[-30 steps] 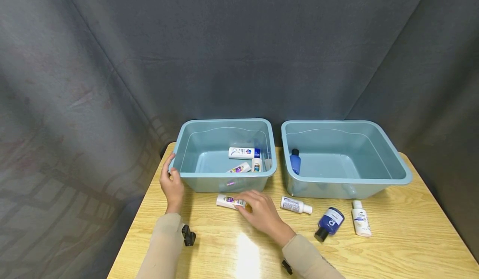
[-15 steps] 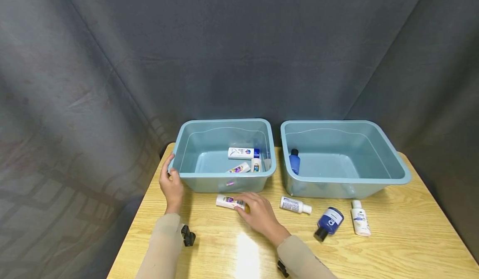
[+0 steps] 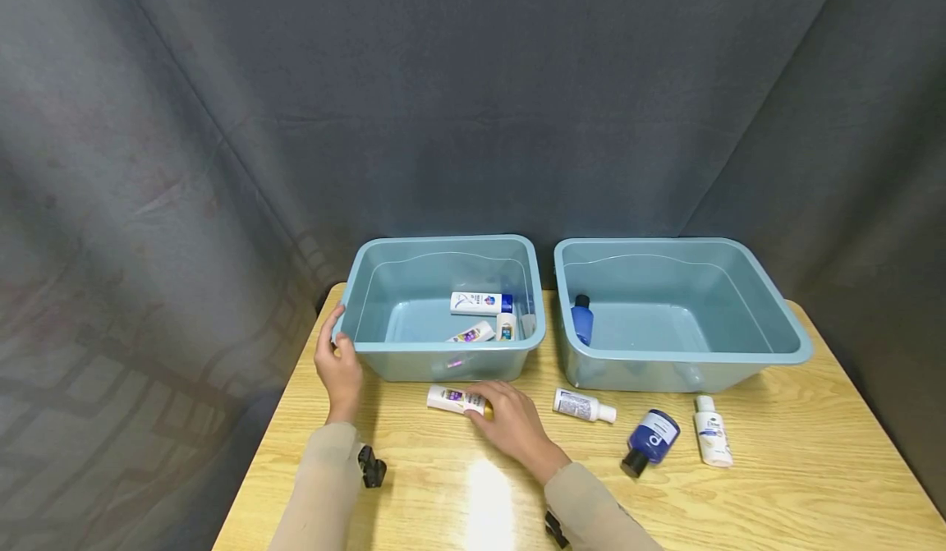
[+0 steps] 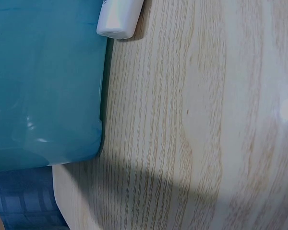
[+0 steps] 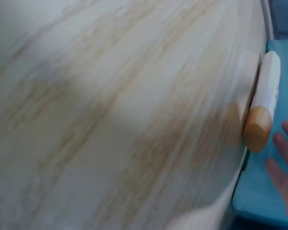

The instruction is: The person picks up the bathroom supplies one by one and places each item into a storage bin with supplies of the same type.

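In the head view my left hand (image 3: 342, 370) rests against the left front corner of the left blue bin (image 3: 443, 346), fingers extended along its side and thumb apart. Only a bit of skin shows at the left wrist view's corner, beside the bin (image 4: 43, 86). My right hand (image 3: 513, 424) is over the capped end of a white bottle (image 3: 446, 397) lying before that bin. The right wrist view shows spread fingers (image 5: 283, 143) near the bottle's orange cap (image 5: 257, 129), with a gap visible. Two small white bottles and a blue-capped one (image 3: 473, 303) lie in the bin.
A second blue bin (image 3: 687, 357) stands to the right, holding a blue bottle (image 3: 583, 324). In front of it lie a small white bottle (image 3: 576, 405), a dark blue bottle (image 3: 654, 436) and another white bottle (image 3: 714, 438). A grey curtain (image 3: 473, 107) hangs behind the table.
My right forearm has shifted slightly left, while the fingers stay over the white bottle. The left hand, bins and bottles look unmoved.
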### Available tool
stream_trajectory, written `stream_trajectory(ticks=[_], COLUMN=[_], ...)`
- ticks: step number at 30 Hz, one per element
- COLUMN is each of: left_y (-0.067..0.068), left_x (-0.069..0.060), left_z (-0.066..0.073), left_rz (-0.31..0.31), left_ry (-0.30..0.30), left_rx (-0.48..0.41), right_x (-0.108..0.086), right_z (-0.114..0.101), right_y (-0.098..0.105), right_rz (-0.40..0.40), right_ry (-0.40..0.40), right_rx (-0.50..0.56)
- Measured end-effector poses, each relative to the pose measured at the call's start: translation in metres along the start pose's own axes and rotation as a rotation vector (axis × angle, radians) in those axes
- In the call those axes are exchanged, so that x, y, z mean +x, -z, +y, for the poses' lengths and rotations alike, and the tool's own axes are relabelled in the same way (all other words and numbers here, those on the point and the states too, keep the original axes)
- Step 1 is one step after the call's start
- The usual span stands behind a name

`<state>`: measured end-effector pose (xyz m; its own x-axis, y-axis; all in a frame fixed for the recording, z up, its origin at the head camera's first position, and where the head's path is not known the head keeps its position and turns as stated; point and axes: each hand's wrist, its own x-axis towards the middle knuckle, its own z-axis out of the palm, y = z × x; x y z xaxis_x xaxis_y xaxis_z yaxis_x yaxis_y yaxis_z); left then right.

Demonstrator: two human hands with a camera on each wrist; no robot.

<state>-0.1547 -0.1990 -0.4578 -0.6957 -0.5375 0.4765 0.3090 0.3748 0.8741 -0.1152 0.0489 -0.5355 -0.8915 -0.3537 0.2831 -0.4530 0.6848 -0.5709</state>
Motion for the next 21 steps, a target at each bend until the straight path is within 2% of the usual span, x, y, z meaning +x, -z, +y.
stream_trajectory(ticks=[5,13,21], left_y=[0.0,0.0,-0.001], left_x=[0.0,0.0,-0.001], left_z=[-0.001,0.001,0.002], left_rz=[-0.001,-0.001,0.007], left_ry=[-0.009,-0.011,-0.008], left_rx=[0.001,0.003,0.008], right_x=[0.001,0.004,0.006], right_z=[0.003,0.006,0.006], right_y=[-0.003,-0.01,-0.014], right_rz=[-0.032,-0.017,-0.053], right_ry=[-0.02,-0.008,-0.029], right_rx=[-0.003,0.005,-0.002])
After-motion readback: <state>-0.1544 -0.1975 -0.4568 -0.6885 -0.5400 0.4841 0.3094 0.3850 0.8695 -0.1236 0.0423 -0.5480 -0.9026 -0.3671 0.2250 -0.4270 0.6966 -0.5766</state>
